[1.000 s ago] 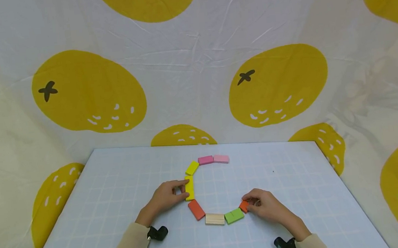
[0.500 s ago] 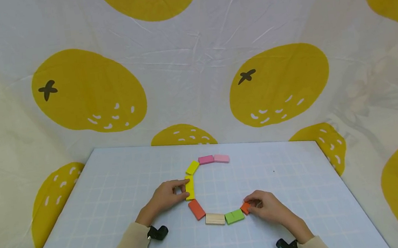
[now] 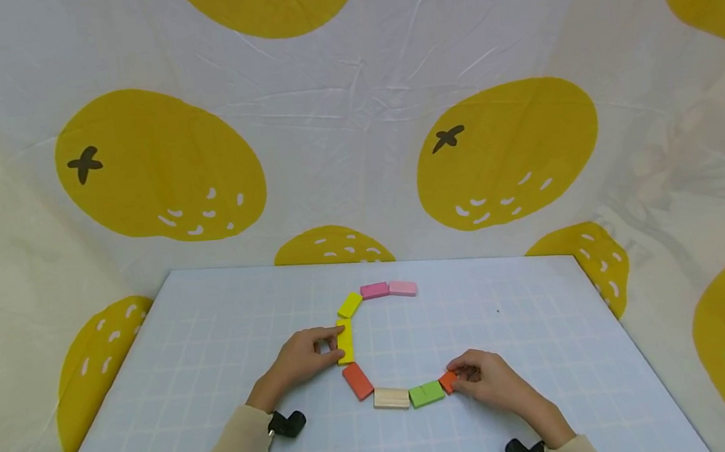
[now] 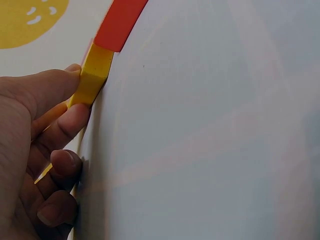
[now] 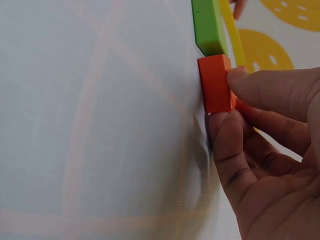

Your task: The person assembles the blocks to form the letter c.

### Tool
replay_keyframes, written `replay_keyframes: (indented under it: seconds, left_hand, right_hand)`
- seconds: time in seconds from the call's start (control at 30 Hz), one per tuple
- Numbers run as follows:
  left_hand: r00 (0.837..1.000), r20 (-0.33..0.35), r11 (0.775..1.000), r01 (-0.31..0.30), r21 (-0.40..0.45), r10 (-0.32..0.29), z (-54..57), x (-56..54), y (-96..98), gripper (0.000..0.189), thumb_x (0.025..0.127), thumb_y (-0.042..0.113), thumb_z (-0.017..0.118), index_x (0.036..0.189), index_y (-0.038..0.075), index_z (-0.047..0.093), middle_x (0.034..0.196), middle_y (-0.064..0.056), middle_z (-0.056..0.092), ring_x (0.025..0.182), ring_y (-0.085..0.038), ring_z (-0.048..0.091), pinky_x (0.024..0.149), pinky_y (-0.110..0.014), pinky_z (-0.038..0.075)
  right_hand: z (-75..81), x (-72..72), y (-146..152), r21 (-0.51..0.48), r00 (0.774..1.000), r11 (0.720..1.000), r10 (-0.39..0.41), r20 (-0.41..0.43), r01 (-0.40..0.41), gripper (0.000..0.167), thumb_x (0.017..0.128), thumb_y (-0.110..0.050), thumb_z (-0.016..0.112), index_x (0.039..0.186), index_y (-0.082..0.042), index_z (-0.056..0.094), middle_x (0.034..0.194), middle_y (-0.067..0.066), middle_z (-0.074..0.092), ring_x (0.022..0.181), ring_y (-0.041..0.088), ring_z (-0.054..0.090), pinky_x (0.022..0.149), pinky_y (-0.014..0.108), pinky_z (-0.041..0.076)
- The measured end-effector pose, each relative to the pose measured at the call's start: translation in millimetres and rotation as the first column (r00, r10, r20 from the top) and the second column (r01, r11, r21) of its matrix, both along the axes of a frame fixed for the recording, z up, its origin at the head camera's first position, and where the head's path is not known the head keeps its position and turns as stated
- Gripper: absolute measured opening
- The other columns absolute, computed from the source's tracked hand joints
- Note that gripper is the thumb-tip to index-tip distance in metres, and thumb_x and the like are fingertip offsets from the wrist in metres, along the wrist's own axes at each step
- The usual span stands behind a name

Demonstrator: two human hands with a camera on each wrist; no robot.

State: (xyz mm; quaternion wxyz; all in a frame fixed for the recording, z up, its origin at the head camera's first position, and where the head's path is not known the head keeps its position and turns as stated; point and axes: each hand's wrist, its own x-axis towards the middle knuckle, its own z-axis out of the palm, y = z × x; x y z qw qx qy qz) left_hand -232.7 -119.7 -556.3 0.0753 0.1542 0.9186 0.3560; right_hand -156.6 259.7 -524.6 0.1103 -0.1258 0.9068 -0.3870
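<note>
My left hand (image 3: 306, 355) lies at the left of a curved row of wooden blocks, holding the long yellow block (image 3: 345, 342) between thumb and fingers. In the left wrist view that yellow block (image 4: 95, 67) meets the red block (image 4: 120, 22). My right hand (image 3: 490, 375) pinches the small orange block (image 3: 448, 382) at the row's right end. That orange block (image 5: 216, 84) sits against the end of the green block (image 5: 209, 27) in the right wrist view. The fingers hide part of the orange block in the head view.
Between red and green lies a plain wood block (image 3: 391, 399). A shorter yellow block (image 3: 350, 305), a dark pink block (image 3: 374, 291) and a light pink block (image 3: 403, 288) form the far end. All rest on a pale gridded tabletop (image 3: 211, 310) before a fruit-print cloth (image 3: 340, 146).
My right hand has shifted slightly nearer and to the right with the orange block, which has turned a little beside the green block. The left hand stays in place.
</note>
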Motion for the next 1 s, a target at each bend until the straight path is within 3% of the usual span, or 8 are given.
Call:
replay_keyframes:
  seconds: [0.3, 0.73, 1.0]
  left_hand:
    - [1.0, 0.005, 1.0, 0.006, -0.01, -0.006, 3.4, 1.1, 2.3, 0.048, 0.09, 0.037, 0.079, 0.135, 0.023, 0.07, 0.081, 0.015, 0.057, 0.072, -0.01, 0.051, 0.064, -0.024, 0.04]
    - [1.0, 0.025, 1.0, 0.016, -0.016, -0.015, 7.4, 0.0, -0.5, 0.05, 0.09, 0.038, 0.079, 0.137, 0.022, 0.069, 0.081, 0.014, 0.057, 0.071, -0.011, 0.05, 0.063, -0.024, 0.04]
    - [0.998, 0.028, 0.998, 0.056, -0.034, -0.055, 6.6, -2.2, -2.7, 0.052, 0.09, 0.04, 0.079, 0.138, 0.022, 0.068, 0.083, 0.015, 0.058, 0.072, -0.01, 0.051, 0.064, -0.024, 0.042]
  right_hand:
    - [1.5, 2.0, 1.6, 0.001, 1.0, 1.0, -0.01, 0.009, 0.01, 0.021, 0.088, -0.012, 0.08, 0.108, -0.007, 0.075, 0.096, 0.002, 0.07, 0.078, 0.006, 0.059, 0.067, 0.023, 0.052]
    - [3.0, -3.6, 4.1, 0.015, 0.999, 0.999, 0.046, 0.016, -0.046, 0.027, 0.093, -0.019, 0.076, 0.117, -0.007, 0.072, 0.107, 0.002, 0.07, 0.086, 0.007, 0.062, 0.073, 0.024, 0.053]
    - [2.0, -5.3, 8.4, 0.028, 0.999, 0.999, 0.036, 0.019, -0.037, 0.027, 0.095, -0.024, 0.075, 0.117, -0.007, 0.072, 0.107, 0.001, 0.07, 0.09, 0.011, 0.064, 0.076, 0.024, 0.054]
